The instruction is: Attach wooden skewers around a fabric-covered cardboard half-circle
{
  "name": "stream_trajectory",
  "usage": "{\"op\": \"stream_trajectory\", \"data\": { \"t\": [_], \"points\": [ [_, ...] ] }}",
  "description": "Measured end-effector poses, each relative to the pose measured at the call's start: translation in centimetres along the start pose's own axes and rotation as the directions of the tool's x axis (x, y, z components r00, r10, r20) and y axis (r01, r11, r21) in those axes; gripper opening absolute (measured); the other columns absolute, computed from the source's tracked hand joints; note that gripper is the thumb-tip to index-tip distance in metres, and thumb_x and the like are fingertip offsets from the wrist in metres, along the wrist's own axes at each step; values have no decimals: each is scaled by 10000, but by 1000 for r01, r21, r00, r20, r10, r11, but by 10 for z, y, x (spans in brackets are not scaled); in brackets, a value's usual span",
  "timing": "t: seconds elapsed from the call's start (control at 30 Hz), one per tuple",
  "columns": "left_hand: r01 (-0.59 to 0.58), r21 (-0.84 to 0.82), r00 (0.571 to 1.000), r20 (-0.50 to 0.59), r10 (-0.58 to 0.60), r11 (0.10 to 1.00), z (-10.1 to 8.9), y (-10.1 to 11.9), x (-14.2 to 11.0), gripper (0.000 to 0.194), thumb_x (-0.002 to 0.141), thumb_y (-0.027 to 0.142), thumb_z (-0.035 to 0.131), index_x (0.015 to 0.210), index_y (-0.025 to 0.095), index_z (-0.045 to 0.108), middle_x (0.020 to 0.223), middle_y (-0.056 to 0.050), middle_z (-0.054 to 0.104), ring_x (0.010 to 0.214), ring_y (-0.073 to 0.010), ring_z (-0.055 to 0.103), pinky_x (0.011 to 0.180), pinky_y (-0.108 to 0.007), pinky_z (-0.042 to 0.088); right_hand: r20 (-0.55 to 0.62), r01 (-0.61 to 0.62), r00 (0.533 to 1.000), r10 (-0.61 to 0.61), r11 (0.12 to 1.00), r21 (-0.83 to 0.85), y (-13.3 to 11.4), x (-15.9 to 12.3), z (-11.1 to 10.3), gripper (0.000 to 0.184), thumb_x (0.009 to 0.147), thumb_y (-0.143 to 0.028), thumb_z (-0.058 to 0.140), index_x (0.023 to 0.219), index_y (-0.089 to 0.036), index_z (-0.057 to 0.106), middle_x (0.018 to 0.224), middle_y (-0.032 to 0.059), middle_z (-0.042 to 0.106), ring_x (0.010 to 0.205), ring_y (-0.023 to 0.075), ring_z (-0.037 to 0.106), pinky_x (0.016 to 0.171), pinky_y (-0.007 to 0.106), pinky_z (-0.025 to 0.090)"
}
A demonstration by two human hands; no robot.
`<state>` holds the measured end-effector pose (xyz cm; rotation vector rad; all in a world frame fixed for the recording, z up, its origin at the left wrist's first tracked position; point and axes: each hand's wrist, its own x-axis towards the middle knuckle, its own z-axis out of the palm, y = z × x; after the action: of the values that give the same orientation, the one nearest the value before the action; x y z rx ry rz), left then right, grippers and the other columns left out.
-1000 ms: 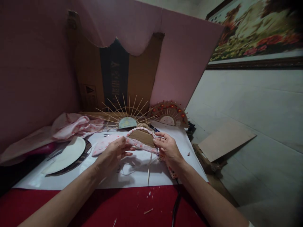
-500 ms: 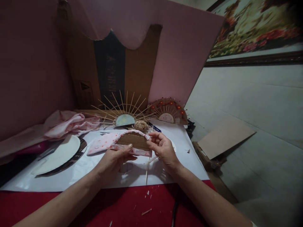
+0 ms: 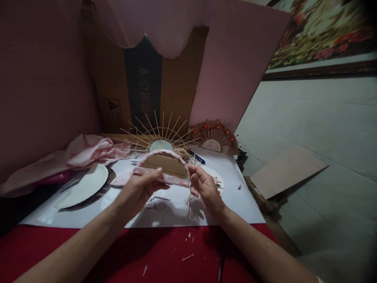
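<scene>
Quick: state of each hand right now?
Left hand: closed, holding the fabric-edged cardboard half-disc near its lower edge.
Right hand: closed, fingertips pinching that half-disc's right end.

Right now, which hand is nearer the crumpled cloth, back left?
Left. Left hand: in front of the crumpled cloth and to its right, not touching. Right hand: farther right, at the right end of the cardboard.

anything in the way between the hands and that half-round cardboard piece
Nothing visible: the left hand holds the half-round cardboard piece near its lower edge, and the right hand is at its right end. Only the pink fabric folded over its edges lies there.
</scene>
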<state>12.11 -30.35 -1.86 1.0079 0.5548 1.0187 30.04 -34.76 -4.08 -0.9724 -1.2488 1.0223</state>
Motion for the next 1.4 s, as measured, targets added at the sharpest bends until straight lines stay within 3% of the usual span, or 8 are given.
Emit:
{"op": "stream_trajectory", "data": {
  "t": [0.13, 0.27, 0.37, 0.47, 0.57, 1.03, 1.2, 1.4],
  "points": [
    [70, 218, 988, 123, -98, 974, 5, -17, 0, 243, 732, 359, 654, 768, 122, 691, 684, -76, 674, 598, -166, 620, 560, -275, 495, -14, -98, 995, 101, 982, 162, 3, -2, 5, 306, 692, -331, 700, 944, -200, 586, 842, 7, 607, 717, 121, 556, 616, 222, 450],
    [-14, 610, 999, -19, 32, 793, -16, 8, 9, 253, 675, 393, 676, 661, 141, 689, 530, -34, 605, 412, -118, 496, 419, -245, 376, -80, -114, 988, 135, 967, 228, 3, 0, 2, 284, 737, -301, 640, 990, -188, 580, 732, -15, 585, 515, 74, 448, 456, 194, 344],
    [-183, 868, 929, -2, 371, 462, -39, 26, 18, 215, 672, 310, 662, 837, 179, 702, 756, -66, 675, 659, -190, 584, 604, -312, 441, -127, -91, 984, 125, 965, 245, 0, 3, -2, 335, 717, -290, 641, 1026, -174, 582, 860, 30, 624, 568, 92, 476, 443, 203, 317],
    [-278, 954, 943, 249, 221, 111, -55, 23, 25, 284, 691, 278, 632, 963, 220, 689, 968, -95, 668, 901, -255, 563, 780, -391, 412, -140, -90, 982, 126, 967, 238, -1, 4, -3, 345, 718, -294, 635, 1034, -165, 584, 854, 34, 625, 531, 84, 429, 414, 199, 256],
    [-283, 957, 951, 289, 111, -71, -60, 7, 28, 321, 725, 375, 606, 1020, 264, 669, 1077, -103, 632, 999, -299, 510, 817, -438, 375, -135, -85, 984, 119, 968, 238, -2, 4, -3, 353, 716, -309, 640, 1031, -160, 582, 814, 21, 613, 475, 63, 349, 396, 193, 205],
    [-318, 946, 934, 324, 147, -62, -46, -16, 32, 239, 781, 332, 541, 941, 323, 719, 974, -101, 598, 921, -279, 481, 780, -403, 344, -36, -180, 978, 204, 925, 335, -18, 5, -9, 358, 671, -307, 678, 1016, -233, 619, 878, 14, 643, 556, 91, 484, 436, 185, 320],
    [-316, 935, 931, 338, 136, -159, -46, -17, 32, 265, 814, 302, 495, 986, 309, 697, 990, -91, 586, 896, -254, 487, 765, -377, 349, -129, 56, 992, 3, 890, 452, -56, 9, -37, 236, 649, -238, 692, 871, -254, 614, 770, -38, 591, 565, 77, 478, 444, 169, 361],
    [-245, 946, 941, 284, 185, -210, -49, -18, 34, 287, 811, 387, 499, 997, 262, 678, 1006, -85, 587, 925, -257, 487, 773, -373, 357, -218, 368, 930, -297, 749, 551, -99, 6, -91, 148, 666, -107, 639, 755, -194, 559, 668, -47, 485, 581, 54, 468, 428, 141, 351]
  ]
}}
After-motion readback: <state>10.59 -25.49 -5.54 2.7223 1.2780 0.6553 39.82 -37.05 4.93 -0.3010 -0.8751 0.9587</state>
